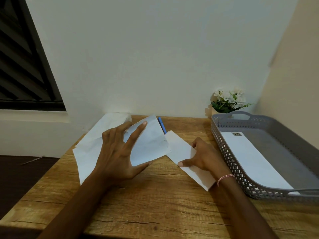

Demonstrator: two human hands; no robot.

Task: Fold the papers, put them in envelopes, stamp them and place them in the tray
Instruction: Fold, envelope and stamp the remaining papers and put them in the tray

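The folded paper (pixel 148 144) is thin and very light. It bends easily and can crumple or tear, so I think it needs a soft grip on its edges, not a hard squeeze. The left hand (pixel 117 152) holds it up off the table (pixel 155 195), spread wide, with the thumb under the bottom edge and 1 finger at the top edge. The paper sits just to the right of that hand's palm. The envelope (pixel 179 145) is a bit stiffer but light too, and it could slide on the smooth wood. It lies flat on the table, almost touching the paper's lower corner. The right hand (pixel 202 156) holds it down, thumb on top near the front edge and fingers curled at the far edge. The open end looks like the best place to slip the paper in. The tray (pixel 222 144) is on the right with 1 stamped envelope (pixel 250 157) lying in it. More papers (pixel 89 152) lie under the left hand.
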